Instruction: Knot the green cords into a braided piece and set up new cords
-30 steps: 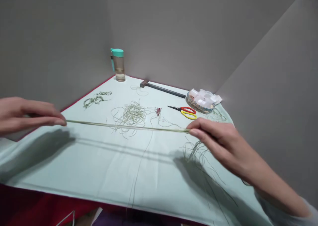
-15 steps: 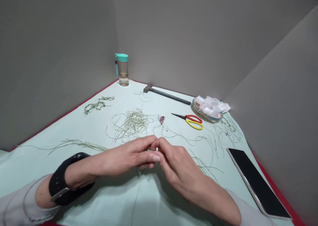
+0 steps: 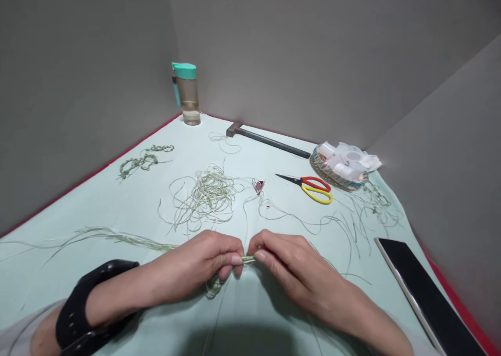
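Note:
Between my two hands a short bundle of pale green cords point(image 3: 248, 260) is stretched level above the table. My left hand point(image 3: 213, 257) pinches one side of it with thumb and fingers, and my right hand point(image 3: 284, 259) grips the other side a small gap away. A knotted green loop of cord point(image 3: 213, 287) hangs below my left fingers. Long loose strands point(image 3: 129, 237) run out to the left behind my left wrist. A tangled heap of cord point(image 3: 211, 195) lies just beyond my hands, with a small dark red piece wound with thread point(image 3: 259, 187) beside it.
Scissors with red and yellow handles point(image 3: 313, 188) lie ahead to the right, near a basket of white rolls point(image 3: 340, 170). A hammer point(image 3: 270, 142) and a water bottle point(image 3: 190, 95) are at the back. Knotted cord pieces point(image 3: 139, 163) lie left; a phone point(image 3: 422, 293) lies right.
My hands have moved apart and a little lower, baring the cord bundle between them. The knotted loop under my left hand has come into sight. The view has shifted slightly.

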The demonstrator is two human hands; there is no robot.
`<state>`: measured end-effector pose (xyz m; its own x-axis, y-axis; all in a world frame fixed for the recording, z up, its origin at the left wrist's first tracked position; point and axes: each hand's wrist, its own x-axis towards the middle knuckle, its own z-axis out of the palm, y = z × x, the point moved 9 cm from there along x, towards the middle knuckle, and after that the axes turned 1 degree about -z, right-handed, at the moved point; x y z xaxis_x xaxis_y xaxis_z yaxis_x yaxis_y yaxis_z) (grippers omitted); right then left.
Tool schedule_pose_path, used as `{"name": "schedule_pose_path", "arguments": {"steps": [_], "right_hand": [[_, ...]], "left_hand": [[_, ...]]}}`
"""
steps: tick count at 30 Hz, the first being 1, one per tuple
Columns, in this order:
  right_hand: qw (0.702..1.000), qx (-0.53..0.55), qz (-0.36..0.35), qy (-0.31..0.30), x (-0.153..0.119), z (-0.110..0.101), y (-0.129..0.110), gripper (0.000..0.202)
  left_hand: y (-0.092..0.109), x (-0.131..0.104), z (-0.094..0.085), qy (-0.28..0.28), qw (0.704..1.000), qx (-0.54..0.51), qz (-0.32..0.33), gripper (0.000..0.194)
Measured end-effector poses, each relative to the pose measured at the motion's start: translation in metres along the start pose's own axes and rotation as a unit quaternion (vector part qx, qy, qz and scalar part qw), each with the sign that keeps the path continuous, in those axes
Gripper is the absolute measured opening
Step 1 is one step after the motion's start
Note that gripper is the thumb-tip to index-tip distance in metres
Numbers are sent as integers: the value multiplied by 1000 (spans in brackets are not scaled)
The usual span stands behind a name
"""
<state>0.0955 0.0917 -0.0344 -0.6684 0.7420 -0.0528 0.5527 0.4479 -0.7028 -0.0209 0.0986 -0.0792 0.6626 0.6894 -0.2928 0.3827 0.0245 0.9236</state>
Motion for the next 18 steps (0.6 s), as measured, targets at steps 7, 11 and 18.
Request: {"name": "schedule_pose_path", "arguments": {"steps": [7,11,18], "right_hand": [[995,-94,-3,15,-26,-51,5,32],[985,-170,-23,8,-62,-78,10,35],[938,-317,-11,138,-44,-125,17,29]], "left_hand": [[5,-3,-14,-4,998,-65,-14,39],[4,-5,-8,-25,995,-94,-25,41],[11,-13,20,-116,990,-71,-39,36]]}}
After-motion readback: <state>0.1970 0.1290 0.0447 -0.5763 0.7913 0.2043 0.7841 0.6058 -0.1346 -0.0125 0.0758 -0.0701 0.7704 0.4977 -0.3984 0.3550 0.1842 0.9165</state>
